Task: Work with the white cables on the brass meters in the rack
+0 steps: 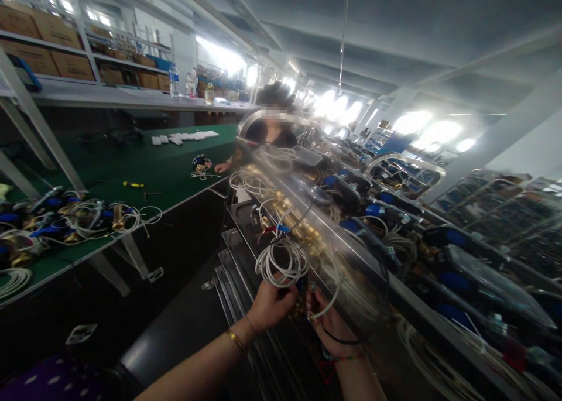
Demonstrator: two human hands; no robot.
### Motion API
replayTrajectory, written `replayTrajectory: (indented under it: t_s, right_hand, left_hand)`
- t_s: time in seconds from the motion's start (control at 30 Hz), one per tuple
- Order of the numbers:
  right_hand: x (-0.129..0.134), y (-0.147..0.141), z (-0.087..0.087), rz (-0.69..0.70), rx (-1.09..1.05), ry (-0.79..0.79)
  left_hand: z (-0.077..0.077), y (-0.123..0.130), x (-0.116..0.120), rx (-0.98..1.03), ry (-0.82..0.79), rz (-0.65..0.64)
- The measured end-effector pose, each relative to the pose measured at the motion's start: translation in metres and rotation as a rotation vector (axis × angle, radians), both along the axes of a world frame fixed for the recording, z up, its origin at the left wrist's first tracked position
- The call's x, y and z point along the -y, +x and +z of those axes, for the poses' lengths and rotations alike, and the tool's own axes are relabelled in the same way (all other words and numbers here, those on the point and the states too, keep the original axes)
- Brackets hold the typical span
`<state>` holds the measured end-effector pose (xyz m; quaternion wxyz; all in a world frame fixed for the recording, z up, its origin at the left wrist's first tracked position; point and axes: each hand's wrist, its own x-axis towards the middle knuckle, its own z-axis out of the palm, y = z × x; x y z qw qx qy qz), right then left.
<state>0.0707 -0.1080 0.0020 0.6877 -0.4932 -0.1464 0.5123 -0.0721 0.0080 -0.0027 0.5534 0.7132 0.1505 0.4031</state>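
My left hand (270, 303) grips a brass and blue meter part (301, 292) with a coil of white cable (281, 262) bunched above it. My right hand (331, 322) holds the same part from the right, fingers curled around it and a loop of the white cable. Both hands are at the near end of a metal cart (232, 260), whose upper shelf carries a row of brass fittings (290, 213) with white cables.
A green workbench (132, 167) on the left holds brass and blue units with cables (65, 219), a yellow screwdriver (133, 184) and white blocks (184, 137). Another person (272, 123) sits beyond the cart. More blue units (386, 208) fill racks on the right. Shelves with cardboard boxes (52, 44) stand behind.
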Motion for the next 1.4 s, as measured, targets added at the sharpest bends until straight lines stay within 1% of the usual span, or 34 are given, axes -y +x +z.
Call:
replayTrajectory:
  t_s: [0.13,0.23,0.43,0.73,0.9,1.17,1.3,1.4]
  right_hand:
    - [-0.001,0.007,-0.008,0.036,-0.15,-0.032]
    - [-0.002,0.011,-0.014,0.079,-0.249,-0.028]
    - [-0.004,0.013,-0.016,0.139,-0.354,-0.007]
    - [-0.008,0.012,-0.016,0.132,-0.305,-0.008]
    - [-0.007,0.015,-0.016,0.117,-0.263,-0.028]
    - [-0.006,0.013,-0.007,0.129,-0.24,-0.042]
    - [-0.006,0.013,-0.008,0.121,-0.241,-0.041]
    - [-0.006,0.012,-0.008,0.139,-0.223,-0.046]
  left_hand:
    - [0.004,-0.001,-0.004,0.012,0.018,-0.024]
    - [0.005,-0.002,-0.006,0.019,0.02,-0.039]
    - [0.006,-0.001,-0.009,0.011,0.01,-0.06]
    - [0.002,0.004,-0.012,-0.006,0.02,-0.07]
    - [0.003,0.005,-0.012,-0.01,0.022,-0.069]
    - [0.007,0.003,-0.011,-0.026,0.043,-0.073]
    - [0.008,0.002,-0.01,-0.029,0.045,-0.081]
    - [0.008,0.002,-0.01,-0.036,0.034,-0.086]
